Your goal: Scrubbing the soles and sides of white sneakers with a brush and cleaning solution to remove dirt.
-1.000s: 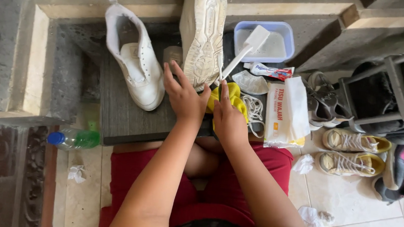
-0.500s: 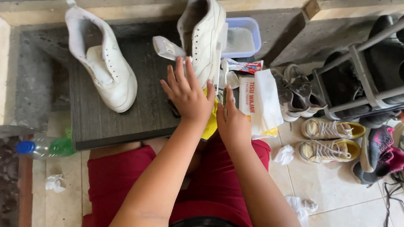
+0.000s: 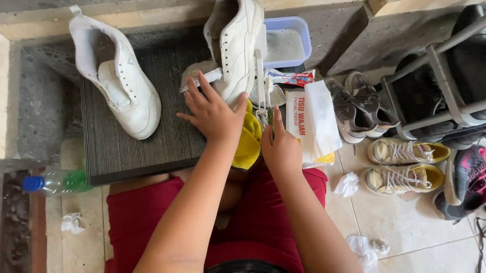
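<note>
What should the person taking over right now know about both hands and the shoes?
Left hand: open, fingers spread, resting against the upright white sneaker on the dark board, above a yellow cloth.
Right hand: beside the cloth, near a white-handled brush; grip not clear.
Second white sneaker lies on the board's left side, untouched.
Blue tub sits behind the upright shoe; tissue pack to the right.
Both sneakers look white already; how much cleaning is done or left cannot be judged.
</note>
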